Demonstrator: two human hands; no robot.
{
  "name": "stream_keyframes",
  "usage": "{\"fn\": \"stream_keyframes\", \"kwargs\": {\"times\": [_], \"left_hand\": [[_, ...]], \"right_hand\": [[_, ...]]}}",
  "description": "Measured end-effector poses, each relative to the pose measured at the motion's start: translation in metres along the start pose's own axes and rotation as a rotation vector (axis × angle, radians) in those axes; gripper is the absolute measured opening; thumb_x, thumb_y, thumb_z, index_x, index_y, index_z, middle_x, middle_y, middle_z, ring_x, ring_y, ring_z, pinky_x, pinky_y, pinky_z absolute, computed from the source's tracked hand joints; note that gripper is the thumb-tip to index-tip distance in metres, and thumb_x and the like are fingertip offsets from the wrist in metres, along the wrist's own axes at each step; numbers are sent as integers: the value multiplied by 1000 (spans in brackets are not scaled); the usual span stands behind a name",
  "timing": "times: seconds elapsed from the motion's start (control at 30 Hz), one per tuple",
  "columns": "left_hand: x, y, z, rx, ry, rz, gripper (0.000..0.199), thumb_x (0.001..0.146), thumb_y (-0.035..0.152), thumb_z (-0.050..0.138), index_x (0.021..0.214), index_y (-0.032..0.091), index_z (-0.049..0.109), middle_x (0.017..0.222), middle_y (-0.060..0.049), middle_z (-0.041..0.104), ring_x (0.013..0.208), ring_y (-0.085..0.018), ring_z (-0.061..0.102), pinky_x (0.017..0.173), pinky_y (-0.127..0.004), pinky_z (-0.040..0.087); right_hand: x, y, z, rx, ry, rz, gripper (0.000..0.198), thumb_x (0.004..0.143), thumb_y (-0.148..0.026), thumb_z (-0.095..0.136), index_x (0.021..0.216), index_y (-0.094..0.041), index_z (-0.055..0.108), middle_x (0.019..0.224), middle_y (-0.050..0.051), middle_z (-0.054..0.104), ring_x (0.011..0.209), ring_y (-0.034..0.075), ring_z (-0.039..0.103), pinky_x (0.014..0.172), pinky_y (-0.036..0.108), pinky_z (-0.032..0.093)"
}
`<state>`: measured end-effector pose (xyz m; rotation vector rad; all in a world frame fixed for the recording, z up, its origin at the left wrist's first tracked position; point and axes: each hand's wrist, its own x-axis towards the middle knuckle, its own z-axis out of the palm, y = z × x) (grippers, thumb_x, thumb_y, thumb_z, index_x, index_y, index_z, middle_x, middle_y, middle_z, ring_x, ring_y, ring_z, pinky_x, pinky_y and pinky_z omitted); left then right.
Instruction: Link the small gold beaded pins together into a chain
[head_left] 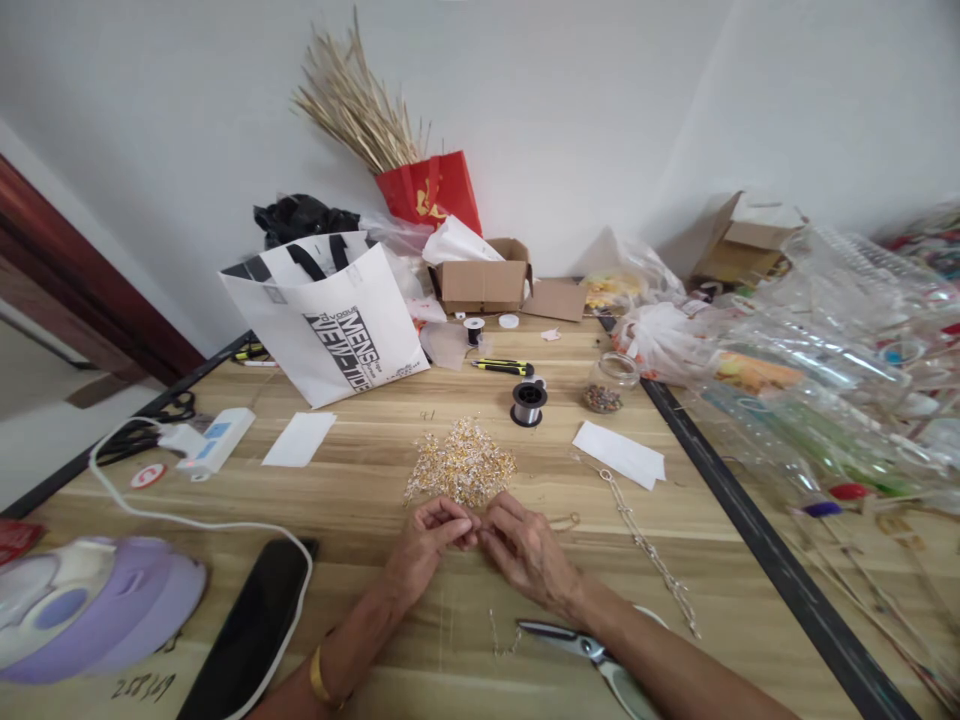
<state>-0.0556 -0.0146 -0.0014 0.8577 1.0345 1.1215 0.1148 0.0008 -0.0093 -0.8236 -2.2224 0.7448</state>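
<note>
My left hand [441, 530] and my right hand [519, 548] meet fingertip to fingertip, both closed in a pinch. Whatever lies between the fingers is too small to make out. Just beyond them spreads a pile of small gold and clear beads [463, 462]. Below the hands, a short beaded strand [505, 648] lies on the table. A pair of scissors [592, 648] rests partly under my right forearm. Farther right stretches a longer beaded chain [643, 540], with a small gold-coloured piece [566, 521] near my right hand.
A wire spool [529, 402], a yellow box cutter [502, 367] and a glass jar of beads [606, 388] stand beyond the pile. Left are a white bag [330, 325], a power strip [217, 442] and a black phone-like slab [247, 630]. Plastic bottles [787, 430] crowd the right.
</note>
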Motion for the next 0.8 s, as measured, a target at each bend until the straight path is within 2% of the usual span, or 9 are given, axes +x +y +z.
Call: {"fn": "stream_keyframes", "kwargs": {"times": [0.1, 0.2, 0.3, 0.4, 0.6, 0.7, 0.8], "left_hand": [[0, 1, 1, 11, -6, 1, 21, 60, 29, 74, 61, 14, 60, 63, -2, 64, 56, -12, 56, 57, -24, 43], [0, 1, -1, 116, 8, 56, 19, 65, 29, 71, 62, 14, 61, 59, -1, 62, 57, -13, 56, 59, -24, 44], [0, 0, -2, 231, 4, 80, 18, 68, 29, 69, 63, 14, 61, 58, -1, 62, 58, -13, 56, 61, -24, 44], [-1, 1, -3, 256, -24, 61, 20, 68, 32, 69, 64, 15, 60, 57, 0, 62, 58, -13, 57, 60, -24, 45], [2, -1, -7, 259, -58, 3, 23, 65, 35, 71, 65, 14, 62, 55, 0, 61, 54, -13, 54, 56, -24, 43], [3, -5, -8, 298, -77, -2, 21, 65, 34, 71, 67, 13, 65, 58, -1, 61, 55, -13, 53, 56, -23, 42], [5, -10, -9, 338, -67, 19, 19, 67, 31, 69, 69, 13, 67, 62, -2, 62, 59, -13, 54, 57, -23, 41]], "right_hand": [[1, 0, -1, 26, 13, 3, 14, 89, -13, 43, 81, -18, 54, 80, 3, 52, 71, 14, 51, 63, 23, 40], [1, 1, -1, 22, 22, 0, 16, 89, -14, 42, 78, -18, 52, 79, 3, 52, 69, 13, 51, 61, 24, 39], [0, 2, -1, -40, 16, -13, 17, 90, -14, 40, 78, -18, 51, 79, 3, 51, 67, 13, 49, 60, 24, 38], [-2, 3, 0, -154, -21, -39, 18, 91, -15, 39, 80, -18, 52, 81, 4, 51, 69, 13, 50, 60, 24, 38], [-5, -1, -2, -412, -89, -204, 17, 90, -12, 41, 97, -19, 55, 102, 9, 53, 79, 17, 51, 60, 26, 41], [-5, -1, -1, -457, -146, -255, 18, 89, -10, 42, 102, -17, 53, 112, 11, 51, 83, 20, 51, 61, 29, 43], [-8, 4, 3, -468, -195, -256, 20, 88, -8, 43, 104, -15, 52, 114, 11, 51, 83, 21, 51, 63, 32, 44]]}}
